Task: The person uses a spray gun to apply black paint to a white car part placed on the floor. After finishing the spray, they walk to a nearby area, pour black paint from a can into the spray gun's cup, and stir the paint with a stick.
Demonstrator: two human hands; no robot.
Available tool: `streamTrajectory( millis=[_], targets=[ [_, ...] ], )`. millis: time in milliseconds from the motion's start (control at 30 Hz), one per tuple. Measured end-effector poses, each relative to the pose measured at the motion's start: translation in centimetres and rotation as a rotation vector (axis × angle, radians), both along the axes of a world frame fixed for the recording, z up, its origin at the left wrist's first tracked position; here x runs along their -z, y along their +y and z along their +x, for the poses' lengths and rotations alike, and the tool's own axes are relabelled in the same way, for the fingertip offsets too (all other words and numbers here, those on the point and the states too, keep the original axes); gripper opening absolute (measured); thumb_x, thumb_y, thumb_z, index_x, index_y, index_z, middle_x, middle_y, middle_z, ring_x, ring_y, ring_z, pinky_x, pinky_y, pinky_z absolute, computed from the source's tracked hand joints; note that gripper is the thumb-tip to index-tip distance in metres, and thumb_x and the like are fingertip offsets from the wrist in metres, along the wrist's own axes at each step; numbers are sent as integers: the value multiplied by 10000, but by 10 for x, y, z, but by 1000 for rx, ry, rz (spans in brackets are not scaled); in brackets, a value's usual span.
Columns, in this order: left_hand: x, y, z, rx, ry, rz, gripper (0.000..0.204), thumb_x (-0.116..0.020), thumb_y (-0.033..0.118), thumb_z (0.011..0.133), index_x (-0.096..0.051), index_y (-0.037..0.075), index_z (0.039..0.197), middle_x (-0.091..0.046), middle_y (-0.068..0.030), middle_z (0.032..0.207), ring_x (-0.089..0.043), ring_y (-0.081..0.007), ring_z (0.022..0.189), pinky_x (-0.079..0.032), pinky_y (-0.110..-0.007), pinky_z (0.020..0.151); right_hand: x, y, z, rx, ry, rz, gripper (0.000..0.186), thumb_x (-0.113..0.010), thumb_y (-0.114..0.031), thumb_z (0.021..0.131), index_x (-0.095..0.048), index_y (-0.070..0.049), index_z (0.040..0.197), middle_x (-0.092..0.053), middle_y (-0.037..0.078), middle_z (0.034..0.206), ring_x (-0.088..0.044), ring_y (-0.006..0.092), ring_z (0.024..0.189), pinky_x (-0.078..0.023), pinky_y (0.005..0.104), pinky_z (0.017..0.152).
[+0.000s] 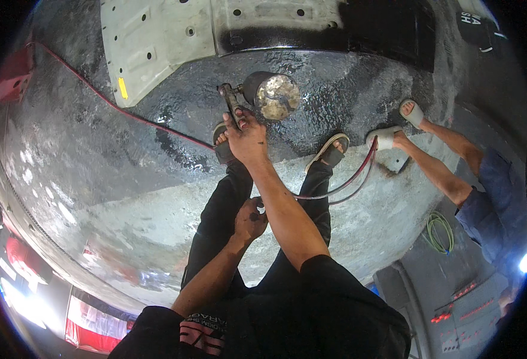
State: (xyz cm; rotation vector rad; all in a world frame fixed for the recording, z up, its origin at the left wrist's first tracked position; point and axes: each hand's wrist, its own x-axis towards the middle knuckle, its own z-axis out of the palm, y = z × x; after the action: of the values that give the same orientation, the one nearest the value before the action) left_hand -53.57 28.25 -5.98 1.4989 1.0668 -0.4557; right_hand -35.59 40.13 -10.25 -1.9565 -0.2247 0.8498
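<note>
The right hand (249, 137), gripping the spray gun (229, 99) at eleven o'clock, should probably sweep evenly along the panel (167, 36) at twelve o'clock, while whether the curled left hand (249, 222) holds anything cannot be told.

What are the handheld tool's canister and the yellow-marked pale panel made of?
The canister looks like metal: dull shine under dark, patchy stains. The panel may be painted sheet metal, being pale with pressed-looking contours; moulded plastic is possible.

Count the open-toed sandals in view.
4: left black sandal, partly behind the right hand; right black sandal, to its right; lower pale grey sandal and upper pale grey sandal, both on the co-worker.
</note>
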Motion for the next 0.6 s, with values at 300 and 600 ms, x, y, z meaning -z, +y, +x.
streamTrajectory(
  millis=[300, 600],
  targets=[
    [-13, 21, 14, 39, 79, -65, 400, -733, 313, 857, -668, 20, 1122, -680, -210, 1054, -692, -339, 890, -545, -420, 804, 32, -34, 58, 231, -147, -230, 326, -753, -247, 905, -631, 34, 1019, -631, 67, 722, -555, 126, 690, -496, 293, 666],
    [-17, 40, 24, 13, 59, -69, 439, -732, 324, 850, -656, 9, 1147, -670, -215, 1098, -692, -331, 883, -544, -418, 811, 36, -106, 179, 300, -581, -431, 392, -740, -323, 894, -686, 50, 1003, -716, 260, 937, -703, 403, 909, -531, 421, 802]
  ],
)
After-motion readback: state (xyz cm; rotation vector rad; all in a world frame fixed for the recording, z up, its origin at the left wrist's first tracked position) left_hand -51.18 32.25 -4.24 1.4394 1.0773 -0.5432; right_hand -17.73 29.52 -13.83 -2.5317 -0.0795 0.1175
